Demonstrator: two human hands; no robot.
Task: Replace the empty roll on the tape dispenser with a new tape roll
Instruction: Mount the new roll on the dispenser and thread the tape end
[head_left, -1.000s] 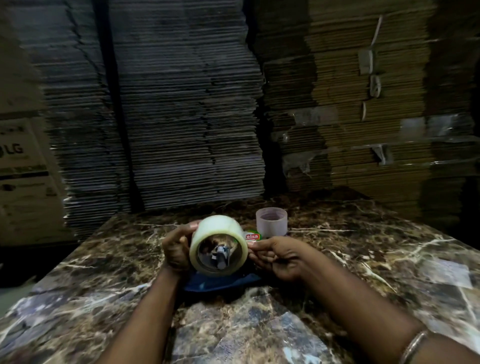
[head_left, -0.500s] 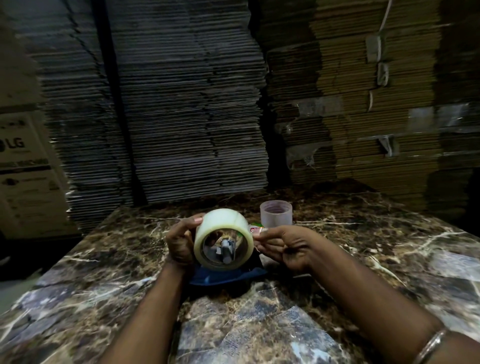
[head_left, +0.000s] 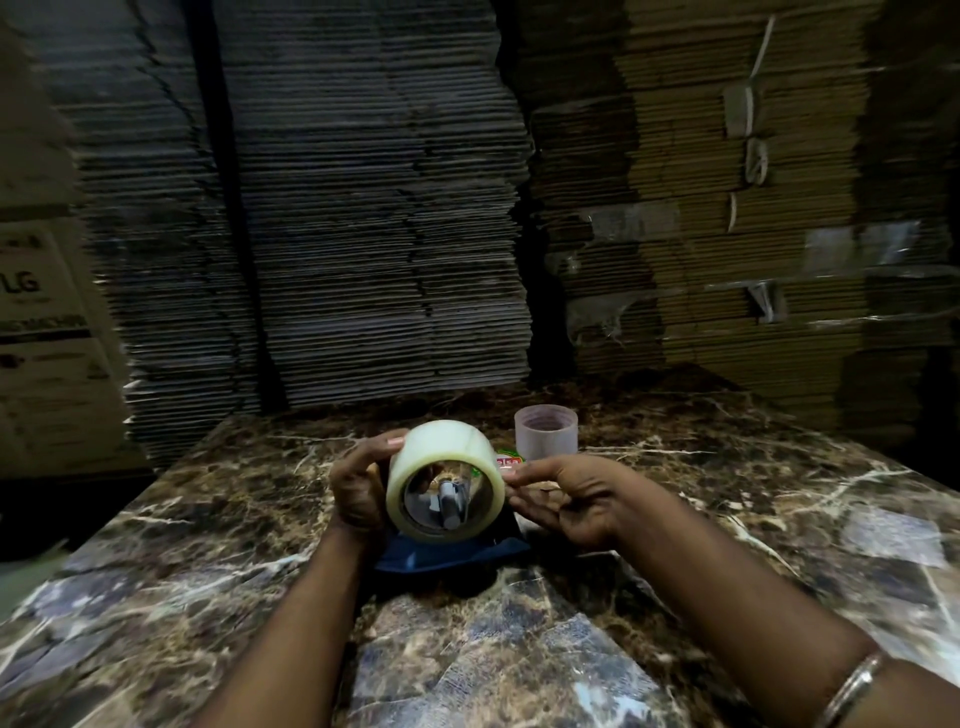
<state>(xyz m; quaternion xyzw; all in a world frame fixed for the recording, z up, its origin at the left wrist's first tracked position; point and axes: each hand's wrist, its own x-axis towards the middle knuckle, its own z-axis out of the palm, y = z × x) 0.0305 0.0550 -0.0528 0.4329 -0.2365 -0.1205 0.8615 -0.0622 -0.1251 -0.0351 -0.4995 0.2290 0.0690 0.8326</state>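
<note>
Stacked flat cardboard (head_left: 374, 218) behind; marbled bench (head_left: 727, 519). One tape roll (head_left: 444, 480) on one blue dispenser (head_left: 452, 551), mid-bench; left hand (head_left: 358, 486) curled around roll, right hand (head_left: 566, 499) pinching its edge. One empty core (head_left: 545, 431) toward far edge.

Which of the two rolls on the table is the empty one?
The empty roll, standing upright by itself behind the hands: a bare translucent core. The new tape roll is thick with tape, on the dispenser.
</note>
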